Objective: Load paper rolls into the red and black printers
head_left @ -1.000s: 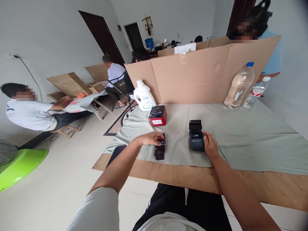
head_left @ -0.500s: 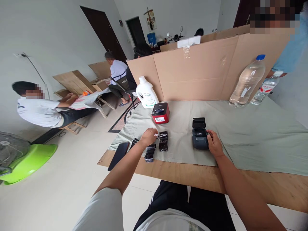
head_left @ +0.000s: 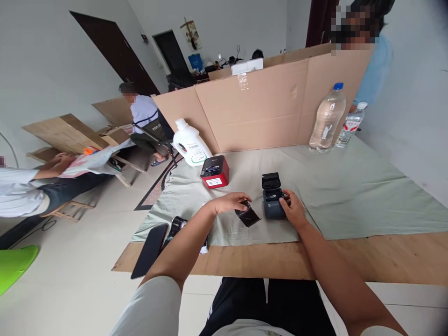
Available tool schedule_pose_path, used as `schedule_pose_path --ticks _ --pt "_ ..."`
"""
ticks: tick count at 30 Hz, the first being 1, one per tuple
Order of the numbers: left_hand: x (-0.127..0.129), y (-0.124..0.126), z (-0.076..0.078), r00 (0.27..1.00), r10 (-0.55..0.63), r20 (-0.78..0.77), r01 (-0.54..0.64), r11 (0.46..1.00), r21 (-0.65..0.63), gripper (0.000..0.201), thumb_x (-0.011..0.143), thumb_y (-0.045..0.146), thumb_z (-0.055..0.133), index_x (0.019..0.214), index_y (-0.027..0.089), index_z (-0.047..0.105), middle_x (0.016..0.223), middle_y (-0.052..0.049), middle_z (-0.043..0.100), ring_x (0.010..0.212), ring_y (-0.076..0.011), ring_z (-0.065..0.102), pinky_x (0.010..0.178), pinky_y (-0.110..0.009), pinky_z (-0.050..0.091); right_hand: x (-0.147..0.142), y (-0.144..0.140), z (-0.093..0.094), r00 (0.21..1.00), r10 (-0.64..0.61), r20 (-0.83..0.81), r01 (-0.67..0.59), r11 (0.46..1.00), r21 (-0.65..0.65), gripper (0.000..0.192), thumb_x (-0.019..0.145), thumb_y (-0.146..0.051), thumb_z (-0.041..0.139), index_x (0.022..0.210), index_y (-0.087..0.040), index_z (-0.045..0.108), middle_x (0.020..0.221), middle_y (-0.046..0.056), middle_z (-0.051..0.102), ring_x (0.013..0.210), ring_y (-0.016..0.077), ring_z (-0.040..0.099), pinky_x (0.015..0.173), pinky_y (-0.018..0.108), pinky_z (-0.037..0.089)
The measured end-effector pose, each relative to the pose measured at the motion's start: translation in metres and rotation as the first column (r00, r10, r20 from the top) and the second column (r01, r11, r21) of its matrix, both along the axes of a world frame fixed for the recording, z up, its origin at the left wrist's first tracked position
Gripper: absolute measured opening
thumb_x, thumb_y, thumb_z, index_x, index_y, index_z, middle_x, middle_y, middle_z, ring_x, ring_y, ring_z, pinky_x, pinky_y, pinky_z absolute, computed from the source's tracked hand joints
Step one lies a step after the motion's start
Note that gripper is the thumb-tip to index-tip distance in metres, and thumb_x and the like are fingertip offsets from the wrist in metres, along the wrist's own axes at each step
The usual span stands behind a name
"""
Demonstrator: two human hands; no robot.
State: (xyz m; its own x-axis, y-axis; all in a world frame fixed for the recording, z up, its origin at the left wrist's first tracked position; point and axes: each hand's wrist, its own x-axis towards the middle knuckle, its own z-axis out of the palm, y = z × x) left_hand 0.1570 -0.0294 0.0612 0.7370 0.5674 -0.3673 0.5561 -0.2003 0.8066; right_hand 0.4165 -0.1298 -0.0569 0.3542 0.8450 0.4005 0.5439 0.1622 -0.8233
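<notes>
Fingers of the left hand (head_left: 229, 202) had lifted a glossy black film-wrapped roll (head_left: 248, 216) off the pale green cloth (head_left: 350, 196) and swung it beside the small dark boxy printer (head_left: 272, 203), lid open; the right hand (head_left: 293, 210) gripped that printer's matte side.

White walls (head_left: 52, 60), dark door (head_left: 115, 53), pale floor (head_left: 80, 275)

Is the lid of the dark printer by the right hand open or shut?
Open: the dark printer's lid stands raised behind its body, while the right hand touches its side.
</notes>
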Motion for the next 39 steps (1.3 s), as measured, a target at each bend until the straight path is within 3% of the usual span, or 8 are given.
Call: schedule_pose_path --ticks 3,6,10,13,19,29,34,39 --pt "0.042 -0.006 0.007 0.975 -0.062 0.211 0.087 0.99 -0.112 0.039 0.071 0.029 0.073 0.106 0.017 0.062 0.101 -0.006 0.067 0.093 -0.0177 0.061 0.08 -0.029 0.047 -0.002 -0.003 0.004 0.995 -0.002 0.097 -0.002 0.999 0.037 0.061 0.077 -0.052 0.062 0.127 -0.02 0.051 0.118 0.013 0.061 0.104 0.0291 0.057 0.089 0.048 0.049" --pt "0.085 -0.003 0.002 0.962 -0.062 0.267 0.06 0.998 0.014 0.031 0.074 0.025 0.069 0.101 0.015 0.059 0.099 -0.006 0.066 0.092 -0.0173 0.062 0.081 -0.03 0.047 -0.002 -0.007 0.009 0.988 0.036 0.15 -0.051 0.994 0.095 0.062 0.078 -0.044 0.061 0.134 -0.023 0.043 0.13 0.013 0.053 0.117 0.0315 0.051 0.092 0.048 0.048" --pt "0.124 0.003 -0.009 0.997 -0.076 -0.016 0.076 0.906 0.417 0.025 0.078 0.023 0.062 0.102 0.016 0.059 0.104 -0.008 0.067 0.097 -0.0222 0.062 0.086 -0.035 0.046 0.003 -0.01 0.015 0.978 0.06 0.2 -0.09 0.985 0.145 0.057 0.077 -0.033 0.057 0.132 -0.024 0.045 0.132 0.013 0.049 0.121 0.0309 0.047 0.099 0.05 0.044" --pt "0.137 0.001 -0.013 0.967 -0.044 -0.249 0.181 0.809 0.559 0.025 0.081 0.026 0.06 0.104 0.016 0.059 0.11 -0.011 0.066 0.103 -0.0277 0.061 0.09 -0.039 0.044 0.005 -0.011 0.017 0.97 0.049 0.237 -0.087 0.985 0.15 0.049 0.072 -0.029 0.061 0.12 -0.021 0.056 0.126 0.014 0.051 0.117 0.0309 0.048 0.102 0.05 0.041" --pt "0.137 -0.006 -0.026 0.983 0.046 -0.177 0.073 0.787 0.613 0.024 0.079 0.027 0.063 0.101 0.021 0.053 0.094 -0.004 0.065 0.088 -0.0217 0.062 0.078 -0.031 0.046 0.002 -0.01 0.018 0.974 0.009 0.227 -0.049 0.984 0.171 0.029 0.072 -0.022 0.059 0.1 -0.022 0.067 0.112 0.012 0.057 0.104 0.0276 0.054 0.093 0.047 0.047" --pt "0.129 -0.004 -0.045 0.998 0.035 0.051 -0.06 0.734 0.676 0.019 0.073 0.019 0.068 0.082 0.02 0.051 0.086 0.001 0.056 0.078 -0.0151 0.053 0.071 -0.026 0.043 -0.002 -0.01 0.018 0.984 -0.021 0.178 -0.009 0.985 0.17 0.021 0.076 -0.022 0.058 0.093 -0.024 0.069 0.103 0.01 0.06 0.1 0.0256 0.057 0.091 0.043 0.05" --pt "0.124 -0.006 -0.043 0.994 0.066 0.092 -0.109 0.781 0.615 0.022 0.072 0.02 0.068 0.088 0.021 0.053 0.086 0.002 0.06 0.077 -0.015 0.055 0.072 -0.026 0.045 -0.001 -0.011 0.019 0.983 -0.003 0.184 -0.028 0.986 0.165 0.021 0.077 -0.021 0.057 0.093 -0.026 0.07 0.103 0.009 0.06 0.101 0.025 0.057 0.092 0.043 0.05" --pt "0.117 -0.004 -0.034 0.994 -0.039 0.104 -0.024 0.836 0.548 0.033 0.07 0.01 0.06 0.101 0.02 0.056 0.098 -0.001 0.062 0.084 -0.0158 0.057 0.081 -0.029 0.046 0.001 -0.013 0.021 0.975 0.005 0.221 -0.051 0.978 0.202 0.025 0.075 -0.015 0.055 0.09 -0.026 0.071 0.101 0.009 0.06 0.098 0.0244 0.057 0.09 0.042 0.051"
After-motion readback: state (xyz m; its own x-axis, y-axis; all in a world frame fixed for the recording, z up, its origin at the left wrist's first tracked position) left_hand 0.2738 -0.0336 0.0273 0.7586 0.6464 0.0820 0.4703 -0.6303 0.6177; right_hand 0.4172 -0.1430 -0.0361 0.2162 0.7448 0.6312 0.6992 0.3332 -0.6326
